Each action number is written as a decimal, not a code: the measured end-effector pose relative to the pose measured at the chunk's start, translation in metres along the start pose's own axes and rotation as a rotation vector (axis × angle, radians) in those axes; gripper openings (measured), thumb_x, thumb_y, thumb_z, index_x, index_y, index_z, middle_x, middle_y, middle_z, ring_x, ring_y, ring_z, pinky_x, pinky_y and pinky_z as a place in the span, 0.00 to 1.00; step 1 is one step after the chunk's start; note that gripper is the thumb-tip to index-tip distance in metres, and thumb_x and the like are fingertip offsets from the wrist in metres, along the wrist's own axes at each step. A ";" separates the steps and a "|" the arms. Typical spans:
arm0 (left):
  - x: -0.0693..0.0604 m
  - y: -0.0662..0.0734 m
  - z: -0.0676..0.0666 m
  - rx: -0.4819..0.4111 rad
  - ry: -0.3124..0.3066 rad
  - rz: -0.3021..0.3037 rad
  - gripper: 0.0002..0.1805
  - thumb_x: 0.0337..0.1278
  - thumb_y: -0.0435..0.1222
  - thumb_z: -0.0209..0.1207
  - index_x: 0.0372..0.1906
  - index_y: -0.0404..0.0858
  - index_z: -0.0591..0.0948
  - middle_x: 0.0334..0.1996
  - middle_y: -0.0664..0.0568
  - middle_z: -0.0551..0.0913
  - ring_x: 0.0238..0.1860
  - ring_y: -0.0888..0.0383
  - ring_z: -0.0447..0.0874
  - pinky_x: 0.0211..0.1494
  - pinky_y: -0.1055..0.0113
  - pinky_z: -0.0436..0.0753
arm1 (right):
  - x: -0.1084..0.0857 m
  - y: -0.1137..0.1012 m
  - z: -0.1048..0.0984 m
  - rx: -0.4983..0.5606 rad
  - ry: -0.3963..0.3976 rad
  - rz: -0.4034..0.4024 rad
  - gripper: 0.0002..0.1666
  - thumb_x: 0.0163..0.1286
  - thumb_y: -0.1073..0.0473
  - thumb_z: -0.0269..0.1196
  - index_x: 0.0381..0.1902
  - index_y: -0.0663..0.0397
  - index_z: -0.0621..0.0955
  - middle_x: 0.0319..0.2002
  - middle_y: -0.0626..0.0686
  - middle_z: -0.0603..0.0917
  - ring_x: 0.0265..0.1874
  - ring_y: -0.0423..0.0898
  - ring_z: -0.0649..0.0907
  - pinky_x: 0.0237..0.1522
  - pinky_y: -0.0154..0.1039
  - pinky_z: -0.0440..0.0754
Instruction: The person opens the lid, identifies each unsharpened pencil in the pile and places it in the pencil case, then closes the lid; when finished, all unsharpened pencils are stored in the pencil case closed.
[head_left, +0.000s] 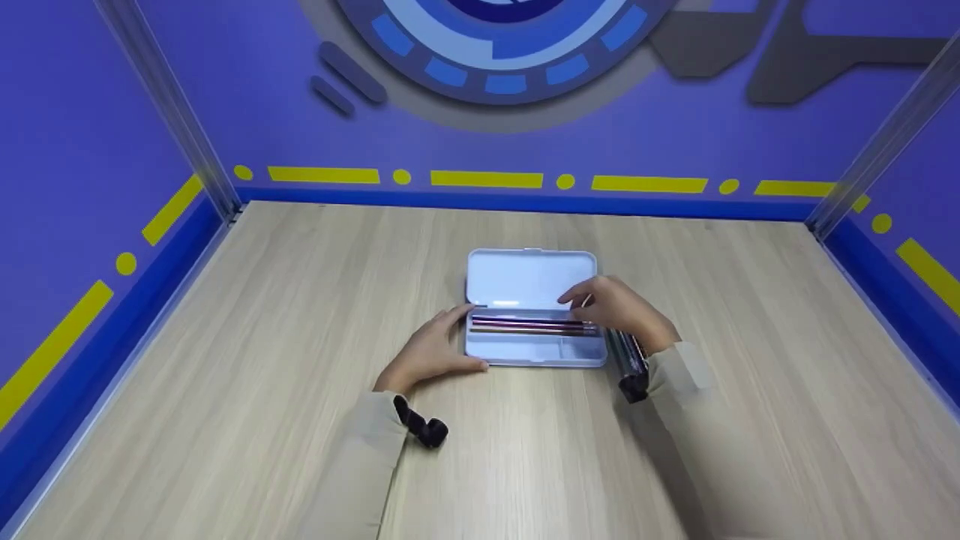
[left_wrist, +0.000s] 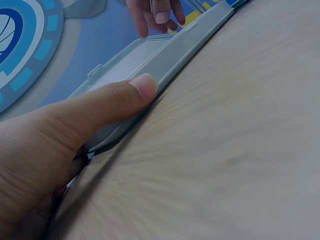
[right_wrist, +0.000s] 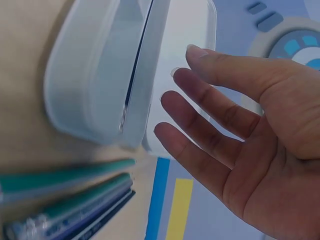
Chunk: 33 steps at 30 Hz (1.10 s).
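Note:
A white pencil case [head_left: 525, 360] lies with its lid [head_left: 525, 277] raised at the back. Several dark red and brown pencils [head_left: 525, 325] rest lengthwise in its rear part. My left hand [head_left: 431, 352] grips the case's left end, its thumb [left_wrist: 117, 100] on the front edge and fingers at the back corner. Over the right side of the case, my right hand [head_left: 619, 309] holds nothing; in the right wrist view that hand [right_wrist: 250, 130] has its fingers spread and slightly bent, in front of the lid.
Just right of the case lie several pens or pencils [head_left: 624, 352], partly hidden by my right wrist; green ones [right_wrist: 75, 172] show in the right wrist view. Blue panels [head_left: 465, 142] with yellow marks stand behind and beside the wooden table [head_left: 300, 300].

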<state>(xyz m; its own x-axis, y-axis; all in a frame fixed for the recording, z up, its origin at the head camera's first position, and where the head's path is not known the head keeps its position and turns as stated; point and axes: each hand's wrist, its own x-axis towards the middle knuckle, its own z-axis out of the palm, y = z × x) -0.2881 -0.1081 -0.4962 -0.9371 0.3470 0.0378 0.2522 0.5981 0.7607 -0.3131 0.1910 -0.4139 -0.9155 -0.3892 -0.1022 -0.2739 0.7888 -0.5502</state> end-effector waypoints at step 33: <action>0.001 -0.001 0.001 0.021 0.011 0.014 0.57 0.25 0.55 0.77 0.71 0.50 0.66 0.66 0.43 0.70 0.67 0.46 0.67 0.71 0.51 0.66 | -0.044 0.070 -0.028 0.030 0.057 0.165 0.24 0.63 0.65 0.62 0.57 0.68 0.77 0.46 0.66 0.83 0.43 0.57 0.82 0.47 0.53 0.81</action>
<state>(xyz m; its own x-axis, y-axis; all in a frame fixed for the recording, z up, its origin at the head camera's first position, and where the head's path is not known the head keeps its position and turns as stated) -0.2885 -0.1073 -0.4975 -0.9359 0.3479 0.0558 0.2706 0.6081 0.7463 -0.2999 0.2763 -0.4246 -0.9627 -0.2271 -0.1467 -0.1101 0.8249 -0.5545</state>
